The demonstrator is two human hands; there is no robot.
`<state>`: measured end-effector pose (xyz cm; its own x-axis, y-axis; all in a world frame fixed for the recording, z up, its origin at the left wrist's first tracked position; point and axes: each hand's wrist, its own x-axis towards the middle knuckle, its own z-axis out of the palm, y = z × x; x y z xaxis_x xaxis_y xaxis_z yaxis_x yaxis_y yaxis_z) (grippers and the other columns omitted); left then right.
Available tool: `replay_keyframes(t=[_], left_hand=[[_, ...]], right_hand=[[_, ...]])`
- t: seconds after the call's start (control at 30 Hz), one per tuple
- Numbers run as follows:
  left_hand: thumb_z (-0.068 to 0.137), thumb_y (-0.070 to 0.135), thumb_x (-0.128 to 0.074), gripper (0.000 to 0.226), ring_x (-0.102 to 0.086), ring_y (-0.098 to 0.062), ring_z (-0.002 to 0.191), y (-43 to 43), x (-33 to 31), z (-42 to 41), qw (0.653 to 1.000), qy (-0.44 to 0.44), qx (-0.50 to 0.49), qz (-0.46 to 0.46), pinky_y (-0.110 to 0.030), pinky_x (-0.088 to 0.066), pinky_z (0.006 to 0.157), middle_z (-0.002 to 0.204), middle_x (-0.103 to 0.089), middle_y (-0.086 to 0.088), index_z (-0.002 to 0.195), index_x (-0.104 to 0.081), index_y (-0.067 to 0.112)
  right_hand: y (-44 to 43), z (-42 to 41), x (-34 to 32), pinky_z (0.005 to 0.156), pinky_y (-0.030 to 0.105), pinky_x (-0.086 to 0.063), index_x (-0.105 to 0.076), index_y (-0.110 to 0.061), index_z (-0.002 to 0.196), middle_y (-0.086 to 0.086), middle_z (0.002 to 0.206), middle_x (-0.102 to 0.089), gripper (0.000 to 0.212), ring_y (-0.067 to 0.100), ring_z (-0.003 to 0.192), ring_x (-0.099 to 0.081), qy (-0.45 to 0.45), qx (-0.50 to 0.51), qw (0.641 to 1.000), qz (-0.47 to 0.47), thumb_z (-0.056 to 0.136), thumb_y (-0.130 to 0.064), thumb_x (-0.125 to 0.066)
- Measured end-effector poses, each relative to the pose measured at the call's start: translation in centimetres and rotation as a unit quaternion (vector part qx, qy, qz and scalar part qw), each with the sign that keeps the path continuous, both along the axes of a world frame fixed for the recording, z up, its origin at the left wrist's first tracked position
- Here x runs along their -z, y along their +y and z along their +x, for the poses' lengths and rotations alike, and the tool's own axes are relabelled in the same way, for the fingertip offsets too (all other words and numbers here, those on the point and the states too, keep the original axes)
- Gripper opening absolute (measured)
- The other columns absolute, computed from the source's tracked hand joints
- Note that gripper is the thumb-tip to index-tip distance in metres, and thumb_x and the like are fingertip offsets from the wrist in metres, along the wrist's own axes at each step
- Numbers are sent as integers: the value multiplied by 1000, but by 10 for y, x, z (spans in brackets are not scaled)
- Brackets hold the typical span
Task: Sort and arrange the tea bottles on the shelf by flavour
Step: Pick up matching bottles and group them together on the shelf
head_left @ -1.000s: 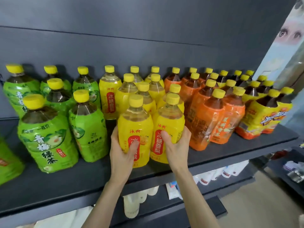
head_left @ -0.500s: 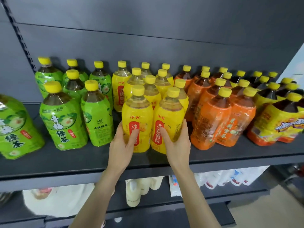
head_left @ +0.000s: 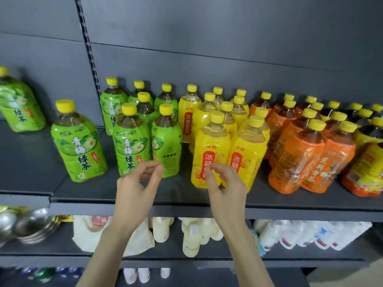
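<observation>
- Left hand (head_left: 134,189) and right hand (head_left: 226,187): fingers loosely curled, nothing held.
- Stray green bottle (head_left: 79,146) is seen upright on the shelf (head_left: 176,193), apart from the green group (head_left: 132,141), to the hands' left.
- Left hand is judged nearer.

Glossy plastic tea bottles (head_left: 211,154) (shrink-film labels) on a matt, probably metal shelf (head_left: 186,195).

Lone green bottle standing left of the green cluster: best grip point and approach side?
Likely the labelled body of the lone green bottle, just below its shoulder, left hand coming from the front. It stands upright, apart from its neighbours, so fingers fit round it; the small cap gives a poorer hold.
</observation>
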<state>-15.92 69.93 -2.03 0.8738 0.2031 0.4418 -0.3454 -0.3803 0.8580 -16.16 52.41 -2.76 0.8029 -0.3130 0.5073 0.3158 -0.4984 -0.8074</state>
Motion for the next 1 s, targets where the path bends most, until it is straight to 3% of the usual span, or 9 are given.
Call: replay_keyframes(t=[0.1,0.27,0.43,0.53,0.63,0.77,1.0], left_hand=[[82,39,-57,17,-64,2,80,54,-9,-11,999,-21,-26,-18,-8,-46,74,82,-69,14,92,-65,28],[84,35,-59,12,-67,-5,80,170,1,-29,998,-10,-54,-16,-21,-50,72,81,-70,17,90,-66,28],[88,25,-61,4,-64,0,82,279,14,-36,996,12,-83,-4,-14,-46,66,80,-71,12,90,-65,27],[89,23,-61,5,-64,-2,82,329,14,-31,996,30,-88,-16,-10,-45,68,84,-71,8,93,-65,25],[89,23,-61,6,-65,-5,81,371,10,-16,995,21,-92,-24,-10,-46,70,86,-71,6,94,-64,25],[90,24,-60,6,-67,-10,84,417,8,17,994,1,-90,-60,-21,-50,79,87,-72,4,93,-64,28],[90,19,-61,8,-68,-12,83,483,9,102,994,-8,-79,-69,-17,-49,75,83,-72,4,90,-64,26]], right_hand=[[53,2,-6,86,34,-51,-69,-16,102,-6,98,-67,26,12,96,-62,-5,-41,999,8,86,-32,-56],[165,0,2,86,26,-51,-69,-17,101,-9,99,-68,25,5,96,-63,-7,-89,995,36,85,-32,-58],[273,2,14,81,19,-49,-67,-22,97,-10,92,-68,9,1,90,-63,5,-115,991,66,88,-21,-65],[324,8,9,78,15,-49,-68,-19,97,-3,92,-70,12,4,88,-64,9,-123,990,65,87,-21,-63],[369,21,0,81,19,-50,-69,-17,97,-2,93,-70,21,5,89,-65,5,-122,991,62,83,-29,-59],[415,50,-7,82,26,-52,-69,-17,96,-4,92,-70,16,6,88,-65,2,-122,991,53,85,-26,-61],[475,125,-9,75,15,-50,-70,-16,96,-6,92,-68,9,3,87,-65,9,-110,993,51,89,-15,-65]])
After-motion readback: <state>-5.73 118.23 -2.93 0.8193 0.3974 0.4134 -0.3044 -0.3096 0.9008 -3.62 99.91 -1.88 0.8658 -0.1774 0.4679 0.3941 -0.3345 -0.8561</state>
